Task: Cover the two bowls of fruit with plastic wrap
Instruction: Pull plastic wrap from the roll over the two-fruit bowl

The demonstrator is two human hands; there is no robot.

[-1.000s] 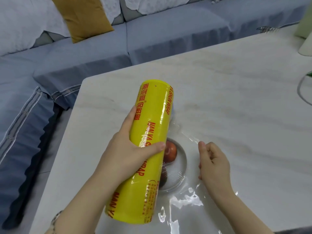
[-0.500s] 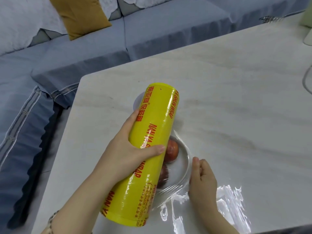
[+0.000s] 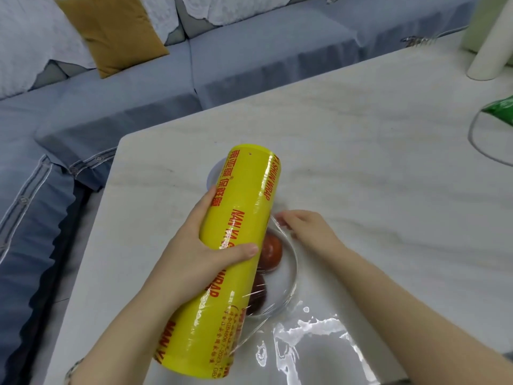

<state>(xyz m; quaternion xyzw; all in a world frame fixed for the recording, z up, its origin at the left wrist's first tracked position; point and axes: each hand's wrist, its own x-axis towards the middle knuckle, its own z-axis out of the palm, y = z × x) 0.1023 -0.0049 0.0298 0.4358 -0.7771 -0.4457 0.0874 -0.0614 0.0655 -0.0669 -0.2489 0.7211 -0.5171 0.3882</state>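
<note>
My left hand (image 3: 206,245) grips a big yellow roll of plastic wrap (image 3: 230,257) with red lettering, held slanted above the table. Under its right side sits a clear glass bowl (image 3: 291,276) with red fruit (image 3: 270,252) inside; film stretches from the roll over the bowl. My right hand (image 3: 305,227) rests on the far rim of that bowl, fingers pressing the film down. A loose sheet of wrap (image 3: 313,337) lies shiny on the table near the front edge. Behind the roll, the rim of a second bowl (image 3: 213,173) peeks out, mostly hidden.
The white marble table (image 3: 361,162) has its left corner close to a blue-grey sofa (image 3: 249,51) with a mustard cushion (image 3: 111,31). At the right edge are a wire loop (image 3: 483,145), a green packet (image 3: 499,107) and a white cylinder (image 3: 491,51).
My right hand moved from the near right side of the bowl up to its far rim, pressing the film. The roll stayed in my left hand, shifting slightly.
</note>
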